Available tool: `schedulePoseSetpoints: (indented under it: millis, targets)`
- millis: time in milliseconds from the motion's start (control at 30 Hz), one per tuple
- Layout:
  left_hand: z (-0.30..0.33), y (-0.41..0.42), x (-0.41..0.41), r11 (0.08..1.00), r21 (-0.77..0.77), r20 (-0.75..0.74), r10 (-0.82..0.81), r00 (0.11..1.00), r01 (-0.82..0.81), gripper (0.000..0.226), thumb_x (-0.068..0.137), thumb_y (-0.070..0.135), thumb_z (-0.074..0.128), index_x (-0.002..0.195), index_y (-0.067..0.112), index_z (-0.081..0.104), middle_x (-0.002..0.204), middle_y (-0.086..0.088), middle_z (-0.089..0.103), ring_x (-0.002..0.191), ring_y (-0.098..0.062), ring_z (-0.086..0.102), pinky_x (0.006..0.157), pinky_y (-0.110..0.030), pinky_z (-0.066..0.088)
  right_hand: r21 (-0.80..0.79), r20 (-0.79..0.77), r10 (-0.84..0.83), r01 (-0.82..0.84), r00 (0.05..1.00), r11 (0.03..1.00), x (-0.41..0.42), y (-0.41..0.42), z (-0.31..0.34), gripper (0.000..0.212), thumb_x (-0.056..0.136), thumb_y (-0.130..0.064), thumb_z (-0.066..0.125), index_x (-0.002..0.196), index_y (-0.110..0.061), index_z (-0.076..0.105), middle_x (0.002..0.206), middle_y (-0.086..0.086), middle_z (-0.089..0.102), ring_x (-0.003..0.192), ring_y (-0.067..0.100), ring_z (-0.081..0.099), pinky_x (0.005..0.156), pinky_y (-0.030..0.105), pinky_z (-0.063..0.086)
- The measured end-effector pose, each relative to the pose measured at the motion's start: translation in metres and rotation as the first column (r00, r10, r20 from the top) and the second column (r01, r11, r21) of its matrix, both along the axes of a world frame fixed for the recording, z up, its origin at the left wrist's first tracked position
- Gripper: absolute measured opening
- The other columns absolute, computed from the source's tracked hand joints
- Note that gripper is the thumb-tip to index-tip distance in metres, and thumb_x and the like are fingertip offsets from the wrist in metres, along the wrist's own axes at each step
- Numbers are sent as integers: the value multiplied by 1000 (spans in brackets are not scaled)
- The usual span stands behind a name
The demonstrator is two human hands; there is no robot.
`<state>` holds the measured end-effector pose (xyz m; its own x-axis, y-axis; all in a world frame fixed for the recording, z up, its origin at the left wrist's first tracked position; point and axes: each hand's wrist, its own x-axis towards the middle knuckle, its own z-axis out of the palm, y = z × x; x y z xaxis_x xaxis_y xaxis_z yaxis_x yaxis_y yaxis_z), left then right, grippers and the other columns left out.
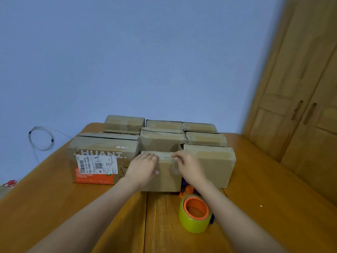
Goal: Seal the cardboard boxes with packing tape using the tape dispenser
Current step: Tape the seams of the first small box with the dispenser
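Wooden bench (255,179), a cluster of cardboard boxes packed close at its far side. Both hands work the top front edge of the small front box (164,178). Left hand (144,166) lies over the top corner, fingers curled onto the lid; right hand (187,164) appears to pinch something at the top seam, likely a tape end, though blur hides it. Tape dispenser (196,210), green roll on an orange hub, rests on the bench just beside the box's front right corner, under the right forearm, held by neither hand. A larger labelled box (102,159) stands touching on the left. Risks, as I judge them: the tape end could wrinkle or stick to fingers if pressed unevenly; the flaps could spring apart should the left hand ease off; the right forearm could knock the dispenser when it pulls back.
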<state>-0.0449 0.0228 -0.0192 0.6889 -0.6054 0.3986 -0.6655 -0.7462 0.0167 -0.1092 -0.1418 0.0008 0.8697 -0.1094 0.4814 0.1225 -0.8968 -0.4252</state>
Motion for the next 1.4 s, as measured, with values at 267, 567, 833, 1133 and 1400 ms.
schedulePoseSetpoints:
  millis: [267, 567, 833, 1133, 1400]
  targets:
    - [-14, 6, 0, 999, -51, -61, 0, 998, -4, 52, 94, 33, 56, 140, 15, 41, 148, -3, 43, 140, -16, 34, 116, -30, 19, -111, -144, -180, 165, 973, 980, -46, -24, -70, 32, 94, -19, 52, 126, -19, 54, 121, -6, 51, 115, 10, 45, 84, 21, 43]
    - [-14, 5, -2, 998, -51, -61, 26, 998, -29, 51, 94, 31, 57, 139, 14, 42, 147, -3, 44, 140, -16, 34, 117, -31, 17, -286, -239, -42, -29, 970, 958, -53, -32, -70, 41, 98, -19, 42, 136, -34, 46, 145, -9, 34, 132, 16, 24, 98, 31, 42]
    - [-11, 1, -1, 998, -15, -53, 59, 997, -60, 49, 94, 31, 56, 139, 16, 41, 147, -2, 44, 138, -16, 36, 114, -31, 24, -395, -331, -88, -53, 940, 917, -55, -32, -70, 38, 100, -26, 37, 133, -26, 55, 157, -6, 20, 139, 20, 14, 100, 36, 42]
    - [-9, -10, 2, 985, 2, -84, 170, 982, -170, 40, 97, 30, 52, 132, 12, 45, 135, -6, 53, 125, -22, 47, 99, -31, 38, -401, -317, -158, 19, 935, 916, -71, -43, -72, 33, 99, -26, 37, 120, -13, 59, 157, -8, 17, 137, 16, 17, 100, 31, 42]
    - [-15, -24, 6, 996, 50, -37, 75, 997, -73, 50, 96, 20, 54, 141, 10, 35, 153, -7, 34, 143, -20, 26, 116, -30, 18, -393, -364, -133, -23, 922, 919, -79, -55, -70, 40, 100, -24, 35, 135, -29, 52, 157, -10, 19, 138, 20, 14, 104, 35, 38]
